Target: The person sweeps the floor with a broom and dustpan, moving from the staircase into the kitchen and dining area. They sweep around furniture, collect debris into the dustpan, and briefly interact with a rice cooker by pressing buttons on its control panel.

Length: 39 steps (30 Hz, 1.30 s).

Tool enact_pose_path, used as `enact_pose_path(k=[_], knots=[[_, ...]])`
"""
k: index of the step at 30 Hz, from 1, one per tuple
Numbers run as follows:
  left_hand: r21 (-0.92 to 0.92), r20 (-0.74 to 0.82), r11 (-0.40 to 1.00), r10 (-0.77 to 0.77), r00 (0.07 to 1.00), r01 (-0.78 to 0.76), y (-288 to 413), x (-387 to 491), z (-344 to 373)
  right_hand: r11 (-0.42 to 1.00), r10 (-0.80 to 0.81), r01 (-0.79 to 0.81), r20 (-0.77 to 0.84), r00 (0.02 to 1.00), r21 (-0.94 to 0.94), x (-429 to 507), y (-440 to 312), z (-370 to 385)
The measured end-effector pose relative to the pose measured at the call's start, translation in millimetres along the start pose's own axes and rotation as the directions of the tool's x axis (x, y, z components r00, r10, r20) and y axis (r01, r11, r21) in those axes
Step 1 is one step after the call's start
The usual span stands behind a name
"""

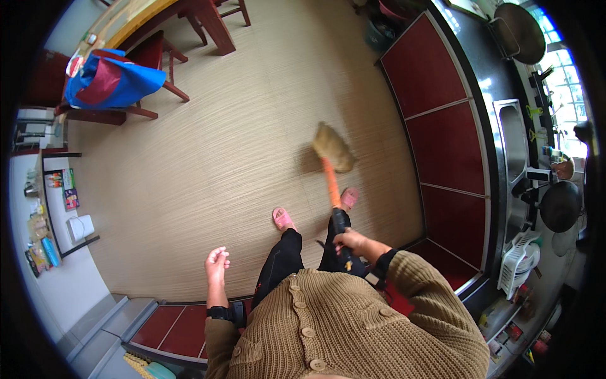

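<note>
My right hand (pixel 349 240) is closed around the black grip of a broom (pixel 331 182) with an orange lower handle. Its tan bristle head (pixel 334 148) is slightly blurred over the beige floor (pixel 227 142), ahead of my right foot; whether the bristles touch the floor I cannot tell. My left hand (pixel 216 263) hangs at my left side with its fingers curled and nothing visible in it. Pink slippers (pixel 283 219) are on my feet.
Dark red cabinets (pixel 447 137) with a black counter and a steel sink (pixel 513 142) line the right side. At upper left stand a wooden table (pixel 137 19) and red chairs, one draped with a blue cloth (pixel 137 83). A wall shelf (pixel 47 208) is at left.
</note>
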<state>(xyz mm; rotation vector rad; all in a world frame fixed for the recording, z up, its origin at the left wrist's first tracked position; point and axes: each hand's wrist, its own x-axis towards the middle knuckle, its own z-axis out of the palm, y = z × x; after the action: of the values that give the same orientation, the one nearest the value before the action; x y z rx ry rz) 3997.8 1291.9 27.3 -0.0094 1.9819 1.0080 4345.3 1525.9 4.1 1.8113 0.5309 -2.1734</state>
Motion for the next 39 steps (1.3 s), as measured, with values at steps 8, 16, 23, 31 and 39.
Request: enact_pose_path(k=[8,16,23,31,39], knots=[[-0.12,-0.072,0.992,0.038,0.997,-0.047,17,10,-42,0.967,-0.105,-0.04,0.536,0.837,0.253,5,-47,91],[-0.069,0.043,0.989,0.132,0.99,-0.129,92,41,26,0.922,-0.37,0.386,0.39,0.843,0.038,-65,-107,-5],[-0.077,0.035,0.979,0.19,0.981,-0.186,184,65,150,0.836,-0.548,0.542,-0.08,0.833,-0.085,-65,-211,-157],[0.04,0.043,0.989,0.141,0.989,-0.142,266,56,268,0.855,-0.328,0.408,-0.277,0.903,0.321,7,-381,-264],[0.064,0.068,0.985,0.154,0.986,-0.158,347,95,325,0.811,-0.464,0.323,0.199,0.863,0.488,-38,-435,-323]])
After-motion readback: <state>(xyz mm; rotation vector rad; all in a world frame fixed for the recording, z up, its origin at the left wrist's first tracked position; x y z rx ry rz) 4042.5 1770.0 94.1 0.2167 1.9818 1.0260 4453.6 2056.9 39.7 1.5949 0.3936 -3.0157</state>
